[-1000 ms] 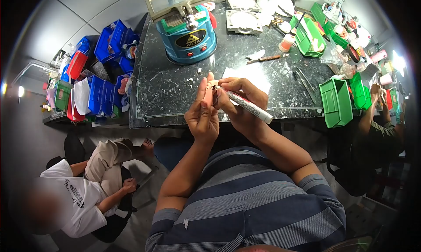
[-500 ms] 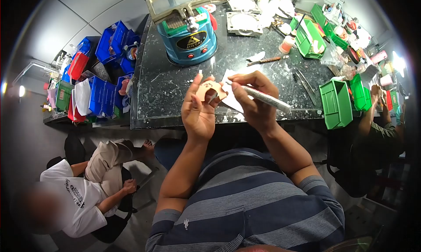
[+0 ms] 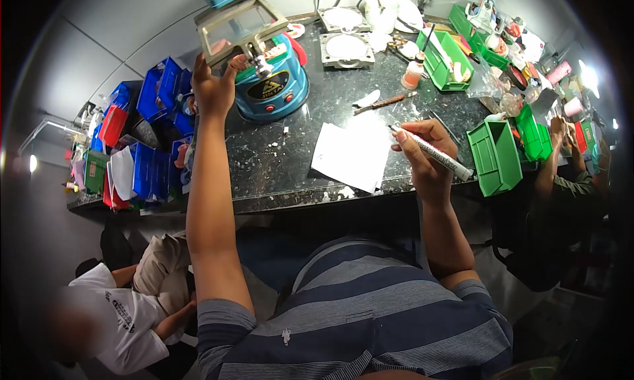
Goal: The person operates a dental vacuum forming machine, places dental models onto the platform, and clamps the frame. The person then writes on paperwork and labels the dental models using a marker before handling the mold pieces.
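Observation:
My left hand (image 3: 214, 92) reaches up to the blue benchtop machine (image 3: 272, 89), at the left side of its hinged metal frame (image 3: 241, 30). Thumb and fingers are spread around the frame's lower edge, and the fingertips are partly hidden behind it. Whether they hold anything there I cannot make out. In my right hand (image 3: 429, 155) is a white marker pen (image 3: 446, 160), its dark tip pointing up and left. Below that tip a sheet of white paper (image 3: 347, 162) lies on the black worktop.
A brown-handled knife (image 3: 383, 104) and a bottle of pink liquid (image 3: 413, 74) stand or lie behind the paper. Green bins (image 3: 494, 158) line the right side; blue bins (image 3: 150, 172) are stacked at left. One person sits at left, and another person's hands (image 3: 558, 132) show at right.
My left hand has gone from in front of me up to the machine; the beige cast it held is no longer plainly visible. My right hand has shifted right with the marker, uncovering the paper.

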Motion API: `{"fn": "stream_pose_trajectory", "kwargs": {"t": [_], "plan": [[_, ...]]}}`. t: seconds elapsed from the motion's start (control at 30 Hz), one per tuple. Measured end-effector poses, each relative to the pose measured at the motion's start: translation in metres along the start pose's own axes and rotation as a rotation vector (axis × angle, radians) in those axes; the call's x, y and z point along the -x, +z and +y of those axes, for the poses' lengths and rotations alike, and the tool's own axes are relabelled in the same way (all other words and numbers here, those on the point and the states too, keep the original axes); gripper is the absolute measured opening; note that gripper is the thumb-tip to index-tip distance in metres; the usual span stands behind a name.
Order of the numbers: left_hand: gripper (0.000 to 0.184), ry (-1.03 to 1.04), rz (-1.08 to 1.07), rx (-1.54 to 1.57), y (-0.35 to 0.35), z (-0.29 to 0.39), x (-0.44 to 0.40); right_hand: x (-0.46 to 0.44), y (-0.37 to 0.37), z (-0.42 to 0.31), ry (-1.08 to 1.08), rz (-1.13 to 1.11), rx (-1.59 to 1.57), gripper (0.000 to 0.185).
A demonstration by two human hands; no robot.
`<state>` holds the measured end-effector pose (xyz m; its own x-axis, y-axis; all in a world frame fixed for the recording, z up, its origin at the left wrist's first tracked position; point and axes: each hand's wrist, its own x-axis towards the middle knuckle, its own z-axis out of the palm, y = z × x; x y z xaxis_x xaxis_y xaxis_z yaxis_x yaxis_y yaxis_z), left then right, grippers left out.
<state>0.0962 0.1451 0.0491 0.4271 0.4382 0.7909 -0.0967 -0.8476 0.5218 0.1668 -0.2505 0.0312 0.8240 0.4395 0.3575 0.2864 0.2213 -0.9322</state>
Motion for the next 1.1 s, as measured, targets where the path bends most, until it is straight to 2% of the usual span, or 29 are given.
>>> {"fn": "stream_pose_trajectory", "kwargs": {"t": [0.03,0.07,0.13,0.2,0.27,0.3,0.37,0.43,0.47,0.5,0.53,0.6,0.67,0.7,0.73,0.8,0.83,0.87,0.93,0.97,1.03,1.07,1.1], "plan": [[0.047,0.025,-0.022,0.155,0.005,-0.008,-0.003,0.001,-0.005,0.001,0.009,-0.005,0.009,0.017],[0.047,0.024,-0.026,0.161,0.004,-0.016,-0.005,0.001,-0.010,0.002,0.012,0.001,0.013,0.017],[0.045,-0.121,-0.205,0.194,0.002,-0.018,-0.010,0.002,-0.019,0.004,0.002,-0.030,0.065,0.019],[0.044,-0.080,-0.211,0.236,-0.001,-0.014,-0.007,0.004,-0.025,0.006,0.036,-0.021,0.061,0.020],[0.043,0.074,-0.105,0.131,-0.004,-0.006,-0.005,0.007,-0.029,0.008,0.069,-0.012,0.054,0.020],[0.043,-0.079,-0.094,0.129,-0.008,0.000,0.003,0.008,-0.032,0.008,0.098,-0.011,0.053,0.020],[0.041,-0.124,-0.080,-0.019,-0.025,0.032,0.016,0.012,-0.039,0.014,0.134,-0.009,0.049,0.022],[0.032,-0.028,0.178,-0.248,-0.023,0.042,0.059,0.019,-0.047,0.023,0.155,-0.033,0.015,0.028],[0.023,-0.042,0.194,-0.319,-0.020,0.065,0.083,0.021,-0.050,0.025,0.168,-0.043,-0.017,0.030],[0.017,-0.099,0.126,-0.271,-0.011,0.091,0.106,0.024,-0.054,0.031,0.156,-0.088,-0.015,0.031],[0.024,-0.116,-0.012,-0.181,0.000,0.104,0.129,0.026,-0.055,0.038,0.186,-0.071,0.009,0.030],[0.032,-0.597,-0.320,-0.165,0.019,0.144,0.166,0.028,-0.053,0.038,0.227,-0.085,0.132,0.029],[0.041,-0.464,-0.410,-0.309,0.032,0.164,0.176,0.026,-0.047,0.031,0.103,-0.122,0.258,0.029],[0.042,-0.437,-0.425,-0.251,0.036,0.162,0.181,0.022,-0.046,0.021,-0.043,-0.095,0.356,0.025],[0.042,-0.426,-0.426,-0.244,0.039,0.162,0.184,0.019,-0.054,0.013,-0.050,-0.084,0.360,0.025],[0.035,-0.489,-0.412,-0.006,0.044,0.163,0.183,0.014,-0.084,-0.002,-0.367,0.168,0.626,0.024],[0.026,-0.521,-0.350,0.187,0.046,0.177,0.175,0.011,-0.106,-0.016,-0.400,0.351,0.783,0.024],[0.026,-0.508,-0.347,0.190,0.047,0.180,0.168,0.010,-0.133,-0.030,-0.427,0.536,0.936,0.025],[0.018,-0.496,-0.372,0.357,0.048,0.186,0.158,0.010,-0.190,-0.047,-0.471,0.661,1.184,0.031],[0.013,-0.541,-0.329,0.467,0.054,0.200,0.149,0.017,-0.210,-0.046,-0.475,0.659,1.185,0.031],[0.019,-0.516,-0.348,0.603,0.069,0.220,0.134,0.031,-0.237,-0.033,0.038,0.597,1.220,0.030],[0.024,-0.481,-0.369,0.651,0.079,0.231,0.127,0.039,-0.244,-0.025,0.035,0.595,1.223,0.030],[0.024,-0.326,-0.390,0.676,0.091,0.241,0.120,0.047,-0.247,-0.018,0.012,0.581,1.205,0.029]]}}
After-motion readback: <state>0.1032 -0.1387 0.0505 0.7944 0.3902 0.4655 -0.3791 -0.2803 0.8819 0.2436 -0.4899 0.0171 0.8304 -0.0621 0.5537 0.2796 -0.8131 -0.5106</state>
